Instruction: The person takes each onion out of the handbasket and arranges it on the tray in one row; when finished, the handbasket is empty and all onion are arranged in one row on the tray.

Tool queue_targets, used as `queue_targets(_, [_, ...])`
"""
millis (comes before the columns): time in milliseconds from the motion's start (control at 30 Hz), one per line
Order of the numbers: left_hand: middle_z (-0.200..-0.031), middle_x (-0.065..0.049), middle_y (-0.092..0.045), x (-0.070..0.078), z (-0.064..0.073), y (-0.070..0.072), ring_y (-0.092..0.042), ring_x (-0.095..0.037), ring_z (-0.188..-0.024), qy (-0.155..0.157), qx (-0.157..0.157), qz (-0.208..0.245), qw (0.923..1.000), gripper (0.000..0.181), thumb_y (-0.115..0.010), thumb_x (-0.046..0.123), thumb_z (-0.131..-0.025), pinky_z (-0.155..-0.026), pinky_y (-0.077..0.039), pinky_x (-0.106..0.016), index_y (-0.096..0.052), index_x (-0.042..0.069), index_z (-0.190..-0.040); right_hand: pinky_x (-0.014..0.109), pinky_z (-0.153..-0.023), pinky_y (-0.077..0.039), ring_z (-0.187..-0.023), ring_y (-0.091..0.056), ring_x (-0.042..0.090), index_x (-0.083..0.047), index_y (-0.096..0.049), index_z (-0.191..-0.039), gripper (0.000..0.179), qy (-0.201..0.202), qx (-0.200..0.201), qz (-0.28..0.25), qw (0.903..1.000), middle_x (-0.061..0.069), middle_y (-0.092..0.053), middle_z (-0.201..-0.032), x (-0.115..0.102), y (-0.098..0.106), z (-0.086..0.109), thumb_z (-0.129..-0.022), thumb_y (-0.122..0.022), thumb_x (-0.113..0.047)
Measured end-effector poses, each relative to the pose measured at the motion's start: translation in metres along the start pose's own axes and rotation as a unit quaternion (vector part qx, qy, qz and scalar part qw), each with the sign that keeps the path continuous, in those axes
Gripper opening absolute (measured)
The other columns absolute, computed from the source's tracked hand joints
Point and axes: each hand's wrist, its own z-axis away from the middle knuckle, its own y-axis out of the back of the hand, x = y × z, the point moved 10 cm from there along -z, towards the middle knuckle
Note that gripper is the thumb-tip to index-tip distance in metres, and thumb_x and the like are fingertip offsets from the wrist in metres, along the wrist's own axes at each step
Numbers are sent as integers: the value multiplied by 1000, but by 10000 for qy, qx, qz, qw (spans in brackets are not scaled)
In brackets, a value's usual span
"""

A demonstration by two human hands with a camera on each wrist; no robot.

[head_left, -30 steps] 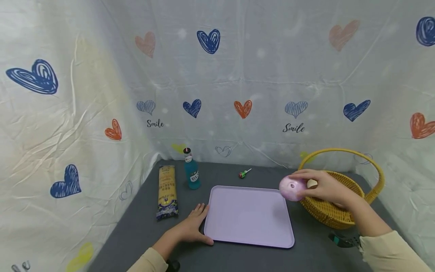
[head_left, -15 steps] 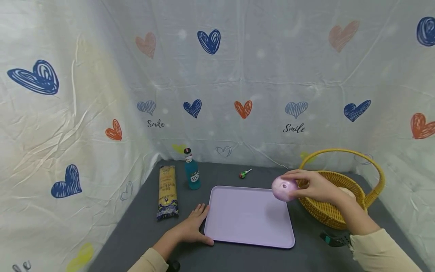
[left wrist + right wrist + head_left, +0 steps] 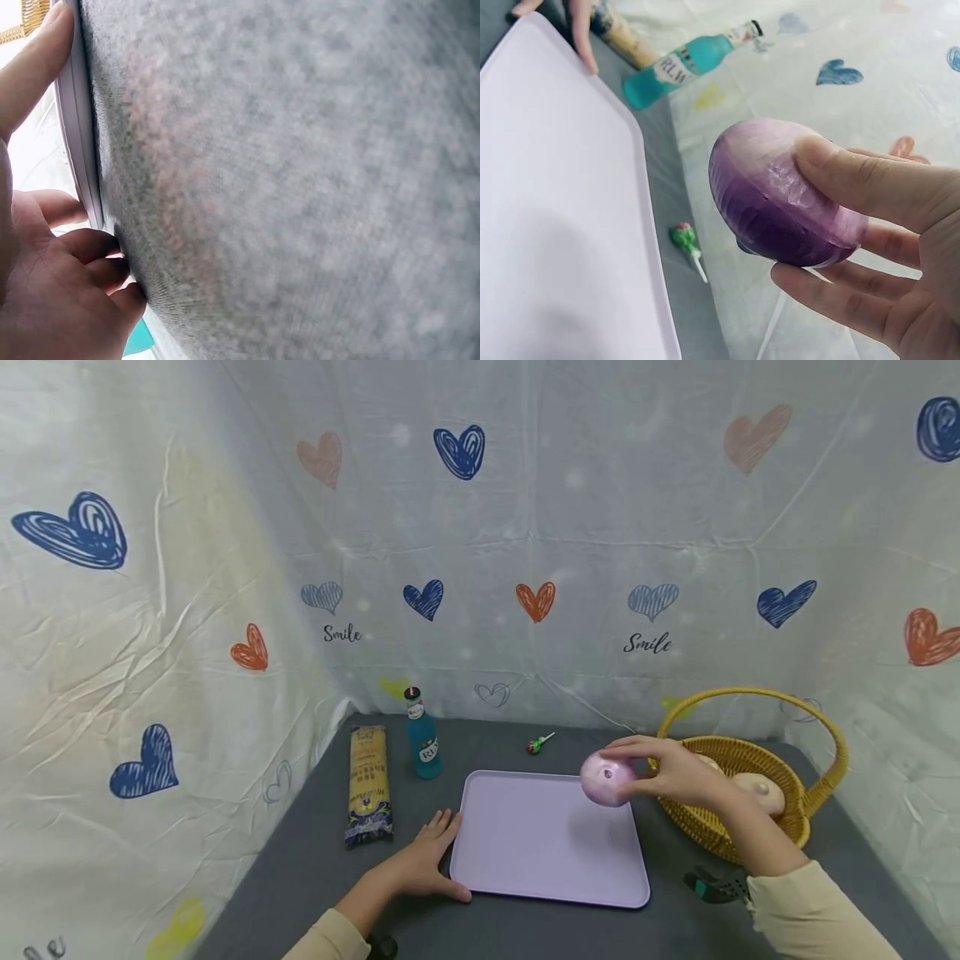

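My right hand (image 3: 678,770) pinches a round, glossy purple onion (image 3: 604,779) with pale pink patches, thumb on one side and fingers on the other. In the right wrist view the onion (image 3: 780,195) shows its dark purple side. It is held over the far right corner of a lilac tray (image 3: 547,843). My left hand (image 3: 429,860) lies at the tray's left side, fingers spread and fingertips at the rim. In the left wrist view the left hand's thumb (image 3: 45,60) rests along the edge of the tray (image 3: 75,127).
A yellow wicker basket (image 3: 825,785) with a tall handle stands at right, holding pale round things (image 3: 761,793). Behind the tray lies a lollipop (image 3: 538,743). A blue bottle (image 3: 425,743) stands at back left beside a yellow packet (image 3: 369,785). A heart-printed curtain (image 3: 480,543) hangs behind the table.
My right hand has carried the onion leftward from beside the basket to over the tray's corner. More of the basket's contents now shows. The left hand stays in place.
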Motion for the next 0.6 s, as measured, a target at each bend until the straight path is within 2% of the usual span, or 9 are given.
queue_targets(167, [-169, -21, -8, 0, 0, -1, -3, -40, -156, -6, 16, 38, 10000, 125, -84, 61, -72, -122, -14, -63, -16, 8, -162, 27, -81, -59, -117, -61, 29, -12, -70, -129, 51, 180, 19, -146, 9997, 13, -65, -131, -5, -8, -6, -81, -86, -22])
queue_targets(433, [-169, -19, -6, -2, -1, 0, -2, -39, -157, 68, 3, 17, 10000, 126, -83, 63, -72, -122, -14, -63, -15, 10, -163, 26, -81, -60, -118, -59, 20, -11, -70, -129, 53, 118, -63, -532, 9985, 13, -64, -132, -5, -21, -13, -79, -87, -21])
queue_targets(600, [-169, -19, -7, -3, -1, -1, -2, -39, -157, 76, -3, -30, 10000, 126, -83, 63, -71, -122, -14, -63, -15, 10, -163, 30, -81, -61, -118, -59, 27, -7, -69, -129, 53, 147, -129, -774, 9968, 17, -62, -133, -9, -30, -17, -80, -87, -18])
